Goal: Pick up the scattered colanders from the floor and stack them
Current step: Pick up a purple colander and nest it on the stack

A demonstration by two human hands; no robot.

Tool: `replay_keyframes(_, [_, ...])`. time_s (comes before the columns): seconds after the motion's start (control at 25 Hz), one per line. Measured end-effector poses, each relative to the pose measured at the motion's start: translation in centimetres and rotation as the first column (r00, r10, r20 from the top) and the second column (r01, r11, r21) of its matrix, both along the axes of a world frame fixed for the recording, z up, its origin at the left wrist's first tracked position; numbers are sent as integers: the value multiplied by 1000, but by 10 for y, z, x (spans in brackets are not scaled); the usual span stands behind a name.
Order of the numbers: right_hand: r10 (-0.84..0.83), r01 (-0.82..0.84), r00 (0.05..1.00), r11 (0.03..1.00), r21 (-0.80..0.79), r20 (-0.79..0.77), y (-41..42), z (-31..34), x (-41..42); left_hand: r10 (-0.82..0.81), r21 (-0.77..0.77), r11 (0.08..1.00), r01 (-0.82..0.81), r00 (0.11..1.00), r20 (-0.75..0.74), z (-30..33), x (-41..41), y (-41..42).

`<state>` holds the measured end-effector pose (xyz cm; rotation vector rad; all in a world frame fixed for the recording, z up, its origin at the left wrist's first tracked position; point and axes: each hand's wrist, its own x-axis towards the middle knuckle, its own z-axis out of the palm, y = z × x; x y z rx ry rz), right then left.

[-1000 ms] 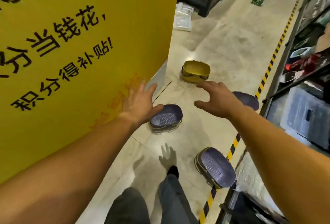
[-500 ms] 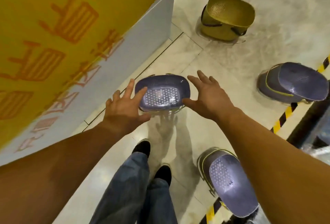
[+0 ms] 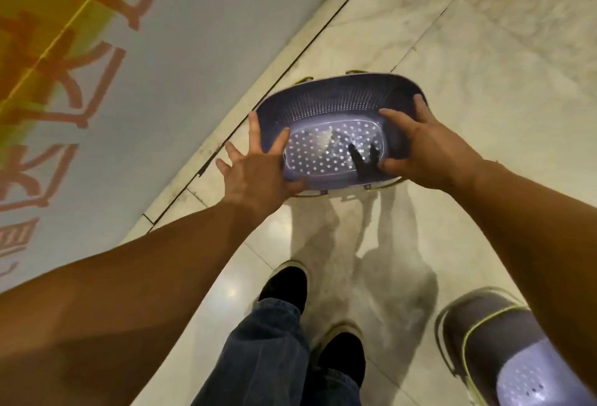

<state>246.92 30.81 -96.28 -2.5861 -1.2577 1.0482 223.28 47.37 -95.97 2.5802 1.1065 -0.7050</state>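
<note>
1. The purple colander (image 3: 336,134) lies upside down on the floor (image 3: 484,114), beside the sign panel (image 3: 193,50).
2. Your left hand (image 3: 258,169) and right hand (image 3: 423,143) each close a grip on its short ends.
3. It looks light, thin, slick plastic: hold the rim, not the perforated base.
4. A second colander (image 3: 504,350) waits at lower right.

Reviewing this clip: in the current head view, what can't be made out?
- Purple perforated plastic colander, head view: whether it has left the floor; the left hand and right hand cover its ends.
- Second purple colander: cut by the bottom edge, partly behind the right forearm, blurred.
- Yellow signboard: lettering blurred and cropped, unreadable.
</note>
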Motion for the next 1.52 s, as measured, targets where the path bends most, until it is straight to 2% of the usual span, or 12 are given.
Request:
replay_keyframes(0.12, [-18,19,1000,1000,-24,6,0,-15,2,-54,-65,996,60,994,94,-17,5,6])
replay_keyframes(0.28, [-70,69,998,997,-45,-7,-1,-12,-6,-118,-50,991,123,989,90,-13,19,6])
replay_keyframes(0.48, [-94,95,995,995,-23,21,-10,51,-6,-176,36,984,172,972,157,40,24,-1])
replay_keyframes(0.6, [-134,135,988,991,-10,71,-26,138,8,-135,-36,989,145,969,207,120,44,-1])
replay_keyframes(0.68, [-185,186,980,983,1,68,-32,200,15,-166,-11,985,175,950,266,181,59,1])
replay_keyframes(0.88, [-325,314,936,945,93,136,-74,407,11,-310,56,949,309,895,322,392,91,-8])
replay_keyframes(1.04, [-398,366,902,910,196,165,-119,561,-4,-425,149,905,400,818,388,549,87,-34])
replay_keyframes(1.16, [-464,424,874,873,241,144,-158,676,-30,-429,101,894,436,773,467,658,76,-57])
replay_keyframes(1.28, [-542,497,829,828,260,140,-192,765,-52,-483,116,854,507,690,540,743,83,-81])
replay_keyframes(1.4, [-611,561,771,785,265,179,-219,827,-74,-481,135,846,515,632,607,803,94,-105])
replay_keyframes(1.52, [-725,643,657,681,351,206,-252,876,-108,-588,215,747,630,474,655,857,107,-132])
